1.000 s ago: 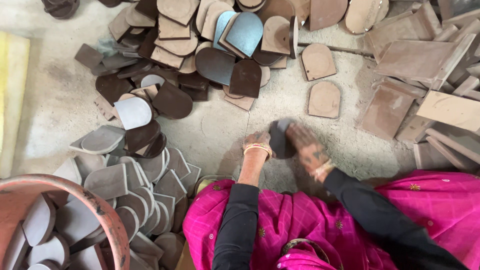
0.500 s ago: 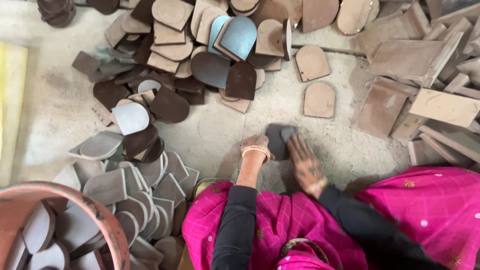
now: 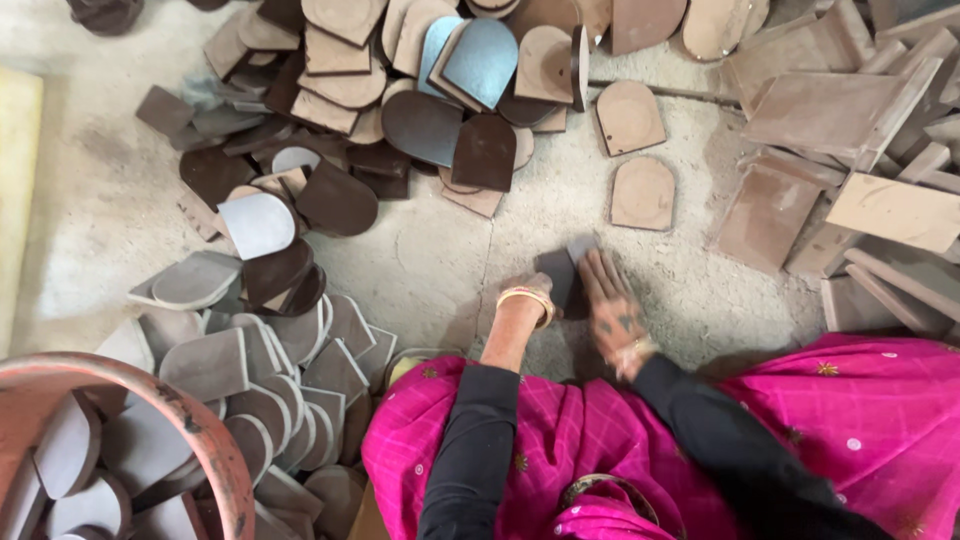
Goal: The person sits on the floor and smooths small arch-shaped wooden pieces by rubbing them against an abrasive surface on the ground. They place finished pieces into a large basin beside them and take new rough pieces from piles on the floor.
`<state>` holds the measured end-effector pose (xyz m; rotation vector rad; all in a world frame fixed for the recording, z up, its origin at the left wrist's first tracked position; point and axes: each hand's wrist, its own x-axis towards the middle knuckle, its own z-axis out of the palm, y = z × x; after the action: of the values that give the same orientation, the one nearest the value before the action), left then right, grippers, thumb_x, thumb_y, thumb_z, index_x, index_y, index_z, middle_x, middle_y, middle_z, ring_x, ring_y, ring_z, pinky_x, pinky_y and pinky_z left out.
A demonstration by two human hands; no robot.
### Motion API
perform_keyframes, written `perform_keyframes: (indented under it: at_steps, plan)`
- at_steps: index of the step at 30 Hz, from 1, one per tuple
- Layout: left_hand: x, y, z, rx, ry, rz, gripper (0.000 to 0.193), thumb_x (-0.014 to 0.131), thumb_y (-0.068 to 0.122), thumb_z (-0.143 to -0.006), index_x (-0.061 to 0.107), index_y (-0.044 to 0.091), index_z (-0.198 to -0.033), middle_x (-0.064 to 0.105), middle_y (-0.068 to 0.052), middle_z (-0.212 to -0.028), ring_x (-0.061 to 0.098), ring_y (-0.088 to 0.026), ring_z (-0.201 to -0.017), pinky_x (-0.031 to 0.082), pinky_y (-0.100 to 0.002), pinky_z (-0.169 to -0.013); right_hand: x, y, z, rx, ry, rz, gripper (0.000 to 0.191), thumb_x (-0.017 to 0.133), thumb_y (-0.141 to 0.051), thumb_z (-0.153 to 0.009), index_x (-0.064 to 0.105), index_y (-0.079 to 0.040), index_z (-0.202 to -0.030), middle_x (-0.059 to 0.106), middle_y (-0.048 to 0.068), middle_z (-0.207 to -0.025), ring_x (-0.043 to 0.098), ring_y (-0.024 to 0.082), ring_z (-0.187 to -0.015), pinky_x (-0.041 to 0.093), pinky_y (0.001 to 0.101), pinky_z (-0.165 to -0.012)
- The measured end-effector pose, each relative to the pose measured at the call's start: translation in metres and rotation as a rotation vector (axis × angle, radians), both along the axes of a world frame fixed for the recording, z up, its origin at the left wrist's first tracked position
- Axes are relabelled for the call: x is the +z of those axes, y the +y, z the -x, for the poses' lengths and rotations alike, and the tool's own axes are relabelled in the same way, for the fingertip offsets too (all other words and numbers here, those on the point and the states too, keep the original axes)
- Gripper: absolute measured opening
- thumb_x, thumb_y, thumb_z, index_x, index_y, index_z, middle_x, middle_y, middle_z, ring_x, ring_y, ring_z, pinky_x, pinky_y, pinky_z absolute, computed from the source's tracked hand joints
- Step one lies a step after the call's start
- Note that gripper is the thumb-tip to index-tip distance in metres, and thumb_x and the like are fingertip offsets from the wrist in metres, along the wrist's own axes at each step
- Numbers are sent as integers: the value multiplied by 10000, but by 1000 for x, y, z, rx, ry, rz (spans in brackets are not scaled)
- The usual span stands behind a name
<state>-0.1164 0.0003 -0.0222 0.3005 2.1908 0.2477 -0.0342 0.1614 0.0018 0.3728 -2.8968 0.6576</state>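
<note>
A dark arch-shaped piece (image 3: 560, 275) lies on the dusty concrete floor in front of me. My left hand (image 3: 530, 292), with a bangle on the wrist, grips its left side. My right hand (image 3: 612, 305) lies flat over its right side, fingers stretched forward on a small grey pad; the pad is mostly hidden by the fingers. Two tan arch-shaped pieces (image 3: 642, 192) lie flat just beyond my hands.
A heap of brown, grey and blue arch-shaped pieces (image 3: 400, 90) spreads across the far floor. More grey pieces (image 3: 250, 360) are stacked at my left beside a rusty round tub (image 3: 200, 430). Rectangular brown slabs (image 3: 830, 110) pile up at the right. My pink garment (image 3: 800, 420) covers my lap.
My right hand has slid forward over the dark piece, while my left hand keeps holding it in the same place.
</note>
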Motion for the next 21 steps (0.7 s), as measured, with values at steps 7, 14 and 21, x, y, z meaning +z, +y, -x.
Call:
perform_keyframes:
  at_steps: [7, 14, 21]
  plan:
    - [5, 3, -5, 91, -1, -7, 552, 844, 452, -794, 713, 108, -1205, 686, -151, -1286, 653, -365, -1209, 542, -460, -1003, -13, -5, -5, -5, 115, 76, 666, 551, 76, -852, 448, 69, -1511, 407, 262, -1600, 348, 418, -1516, 322, 476, -1237]
    - [47, -31, 22, 70, 183, 6, 457, 834, 455, -799, 756, 120, -1101, 724, -154, -1182, 688, -362, -1135, 553, -458, -977, -18, -17, 17, 325, 178, 32, 570, 636, -50, -910, 516, -10, -1465, 462, 183, -1578, 426, 332, -1487, 358, 483, -1214]
    - [45, -47, 26, 365, 372, -103, 356, 792, 443, -821, 758, 156, -1028, 737, -149, -1115, 695, -359, -1074, 550, -478, -923, -2, -7, -1, 395, 19, -46, 649, 590, 5, -798, 542, -42, -1444, 467, 158, -1571, 431, 323, -1478, 370, 470, -1209]
